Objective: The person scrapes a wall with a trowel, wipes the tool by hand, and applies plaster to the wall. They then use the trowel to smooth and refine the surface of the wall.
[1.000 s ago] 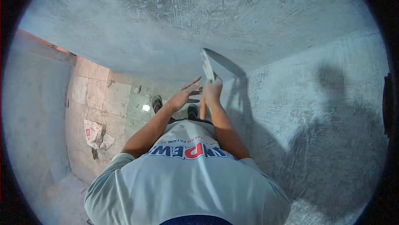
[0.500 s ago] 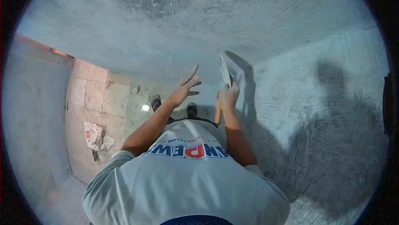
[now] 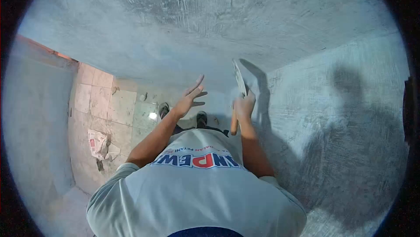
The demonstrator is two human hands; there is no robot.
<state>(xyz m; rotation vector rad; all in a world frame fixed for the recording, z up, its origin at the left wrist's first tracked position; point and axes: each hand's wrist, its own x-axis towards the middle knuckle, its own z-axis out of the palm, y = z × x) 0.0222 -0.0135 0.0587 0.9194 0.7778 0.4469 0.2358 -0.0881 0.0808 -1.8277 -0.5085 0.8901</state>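
Observation:
My right hand (image 3: 244,105) grips the wooden handle of a plastering trowel (image 3: 239,77), whose flat blade points up against the grey plastered wall (image 3: 210,27) near the inner corner. My left hand (image 3: 189,98) is raised beside it with fingers spread, holding nothing, a short way left of the trowel. Below both hands I see my light T-shirt (image 3: 197,189) with red and blue lettering, and my two shoes (image 3: 183,114) on the floor.
A second plastered wall (image 3: 341,119) runs to the right, with my shadow on it. Tiled floor (image 3: 113,105) lies at the left, with crumpled newspaper (image 3: 99,143) and small bits of debris. Another wall closes the far left.
My right hand carried the trowel to the right, away from my left hand, and has since lowered it slightly. My left hand came off the trowel and stays open, a little lower now.

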